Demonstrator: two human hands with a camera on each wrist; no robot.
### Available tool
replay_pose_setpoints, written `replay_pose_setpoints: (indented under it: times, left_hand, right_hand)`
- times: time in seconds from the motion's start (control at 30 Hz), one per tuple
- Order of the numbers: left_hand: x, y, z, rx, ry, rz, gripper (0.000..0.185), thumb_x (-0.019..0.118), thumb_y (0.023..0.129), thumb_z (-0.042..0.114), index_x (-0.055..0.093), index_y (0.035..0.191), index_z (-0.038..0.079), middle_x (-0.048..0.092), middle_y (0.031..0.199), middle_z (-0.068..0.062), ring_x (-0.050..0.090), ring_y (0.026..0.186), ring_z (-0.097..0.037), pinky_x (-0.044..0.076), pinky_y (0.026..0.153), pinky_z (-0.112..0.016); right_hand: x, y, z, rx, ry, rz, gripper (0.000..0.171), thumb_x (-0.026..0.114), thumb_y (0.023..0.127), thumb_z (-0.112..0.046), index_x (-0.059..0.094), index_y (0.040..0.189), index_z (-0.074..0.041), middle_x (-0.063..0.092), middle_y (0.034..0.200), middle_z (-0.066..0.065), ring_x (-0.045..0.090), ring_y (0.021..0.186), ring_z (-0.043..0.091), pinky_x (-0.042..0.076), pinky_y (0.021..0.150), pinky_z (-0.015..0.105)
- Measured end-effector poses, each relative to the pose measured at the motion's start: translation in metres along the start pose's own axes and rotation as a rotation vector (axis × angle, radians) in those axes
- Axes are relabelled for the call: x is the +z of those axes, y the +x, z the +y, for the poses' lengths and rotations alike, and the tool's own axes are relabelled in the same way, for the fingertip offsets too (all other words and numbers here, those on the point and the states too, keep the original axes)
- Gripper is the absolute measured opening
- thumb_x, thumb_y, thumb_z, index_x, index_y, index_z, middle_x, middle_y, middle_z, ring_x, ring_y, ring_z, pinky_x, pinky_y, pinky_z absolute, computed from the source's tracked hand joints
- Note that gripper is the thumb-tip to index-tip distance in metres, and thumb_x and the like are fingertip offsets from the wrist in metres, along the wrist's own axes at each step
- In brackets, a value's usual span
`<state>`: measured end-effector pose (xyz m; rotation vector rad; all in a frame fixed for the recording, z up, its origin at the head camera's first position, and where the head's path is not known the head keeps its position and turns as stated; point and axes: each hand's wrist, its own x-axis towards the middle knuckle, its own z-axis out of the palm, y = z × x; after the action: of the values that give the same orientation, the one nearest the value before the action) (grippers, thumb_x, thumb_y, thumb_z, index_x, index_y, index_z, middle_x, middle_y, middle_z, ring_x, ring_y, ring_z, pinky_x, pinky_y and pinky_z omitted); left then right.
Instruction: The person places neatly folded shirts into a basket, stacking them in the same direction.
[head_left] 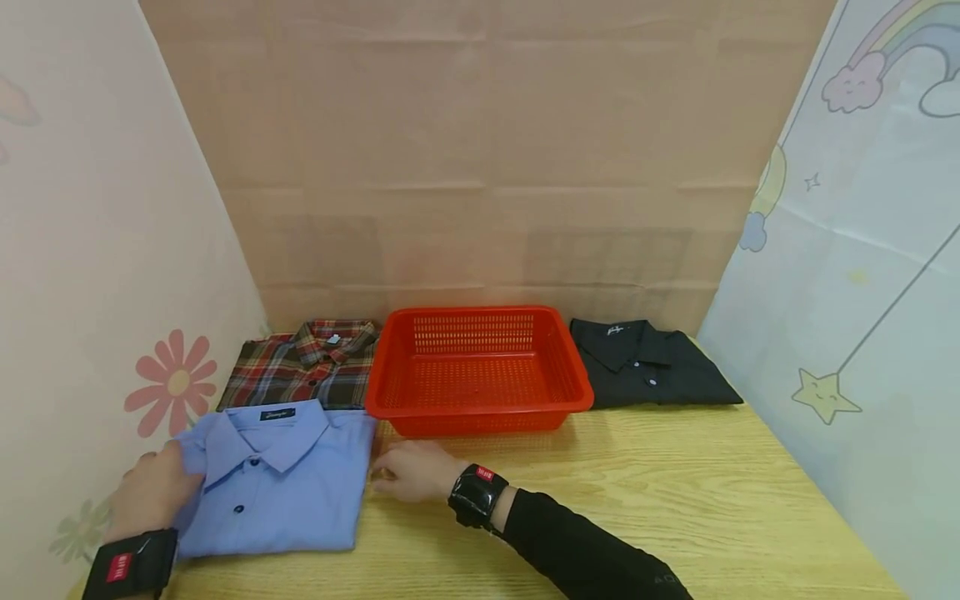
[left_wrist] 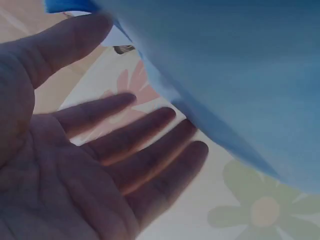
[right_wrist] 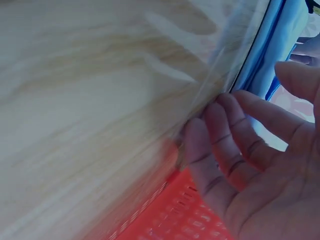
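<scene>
A folded light-blue shirt [head_left: 277, 483] lies at the front left of the wooden table [head_left: 675, 492]. My left hand [head_left: 153, 492] sits against the shirt's left edge. In the left wrist view its fingers [left_wrist: 145, 145] are straight and spread beside the blue shirt [left_wrist: 240, 65], holding nothing. My right hand [head_left: 397, 472] rests on the table at the shirt's right edge. Its fingertips [right_wrist: 210, 130] touch the wood right next to the blue shirt [right_wrist: 280, 50], only slightly bent and gripping nothing.
A red plastic basket [head_left: 480, 400] stands empty behind my right hand, its rim [right_wrist: 175, 220] close to my fingers. A folded plaid shirt [head_left: 303, 362] lies to its left, a folded black shirt [head_left: 648, 362] to its right. Patterned screens enclose three sides.
</scene>
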<state>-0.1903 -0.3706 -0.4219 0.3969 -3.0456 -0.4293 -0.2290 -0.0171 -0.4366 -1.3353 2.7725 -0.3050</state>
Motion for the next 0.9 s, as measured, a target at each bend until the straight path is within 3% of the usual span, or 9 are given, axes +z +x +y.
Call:
replay_pose_setpoints:
  times: [0.1, 0.17, 0.3, 0.43, 0.6, 0.77, 0.9]
  left_hand:
    - [0.004, 0.0, 0.001, -0.091, -0.013, 0.006, 0.055, 0.064, 0.077, 0.022, 0.04, 0.102, -0.02, 0.047, 0.086, -0.04, 0.049, 0.077, -0.053, 0.04, 0.061, -0.059]
    - [0.005, 0.0, 0.001, -0.093, -0.023, -0.017, 0.055, 0.061, 0.079, 0.024, 0.039, 0.102, -0.021, 0.048, 0.086, -0.04, 0.051, 0.076, -0.053, 0.041, 0.06, -0.057]
    - [0.005, 0.003, -0.002, -0.063, -0.033, -0.081, 0.06, 0.059, 0.081, 0.028, 0.037, 0.103, -0.023, 0.049, 0.085, -0.042, 0.052, 0.074, -0.053, 0.042, 0.059, -0.055]
    - [0.004, 0.006, -0.005, -0.073, 0.001, -0.136, 0.07, 0.06, 0.081, 0.035, 0.034, 0.109, -0.024, 0.047, 0.091, -0.043, 0.051, 0.076, -0.052, 0.042, 0.063, -0.056]
    - [0.005, 0.008, -0.005, -0.121, 0.031, -0.163, 0.074, 0.059, 0.081, 0.038, 0.031, 0.114, -0.021, 0.044, 0.098, -0.044, 0.049, 0.078, -0.051, 0.04, 0.067, -0.058]
    - [0.004, 0.01, -0.005, -0.127, -0.015, -0.166, 0.076, 0.062, 0.079, 0.035, 0.03, 0.116, -0.024, 0.04, 0.104, -0.045, 0.046, 0.087, -0.055, 0.04, 0.073, -0.06]
    - [0.004, 0.012, -0.006, -0.134, -0.047, -0.19, 0.083, 0.065, 0.078, 0.036, 0.027, 0.118, -0.025, 0.035, 0.11, -0.047, 0.041, 0.096, -0.058, 0.037, 0.078, -0.062]
  right_hand:
    - [-0.002, 0.003, -0.004, 0.027, 0.006, -0.038, 0.022, 0.055, 0.086, -0.045, 0.063, 0.084, -0.025, 0.047, 0.079, -0.012, 0.043, 0.068, 0.001, 0.034, 0.052, 0.018]
    - [-0.003, 0.004, -0.005, 0.048, 0.013, -0.055, 0.025, 0.054, 0.086, -0.048, 0.058, 0.079, -0.024, 0.046, 0.082, -0.012, 0.044, 0.07, 0.002, 0.035, 0.053, 0.019]
    - [-0.004, 0.008, -0.006, 0.076, 0.037, -0.059, 0.025, 0.052, 0.087, -0.048, 0.057, 0.083, -0.023, 0.045, 0.086, -0.01, 0.043, 0.072, 0.004, 0.036, 0.055, 0.02]
    - [-0.003, 0.012, -0.007, 0.111, 0.108, -0.059, 0.029, 0.05, 0.089, -0.046, 0.06, 0.089, -0.019, 0.045, 0.083, -0.007, 0.045, 0.071, 0.006, 0.036, 0.055, 0.019]
    - [0.001, 0.019, -0.009, 0.182, 0.198, -0.057, 0.034, 0.047, 0.09, -0.046, 0.061, 0.087, -0.016, 0.046, 0.072, -0.004, 0.047, 0.07, 0.007, 0.036, 0.052, 0.02]
    - [0.004, 0.025, -0.013, 0.198, 0.246, -0.056, 0.032, 0.051, 0.088, -0.047, 0.057, 0.083, -0.016, 0.044, 0.07, -0.005, 0.045, 0.065, 0.008, 0.035, 0.052, 0.019]
    - [0.004, 0.028, -0.014, 0.199, 0.345, -0.057, 0.03, 0.054, 0.088, -0.043, 0.056, 0.094, -0.013, 0.045, 0.07, -0.005, 0.046, 0.06, 0.007, 0.037, 0.053, 0.018]
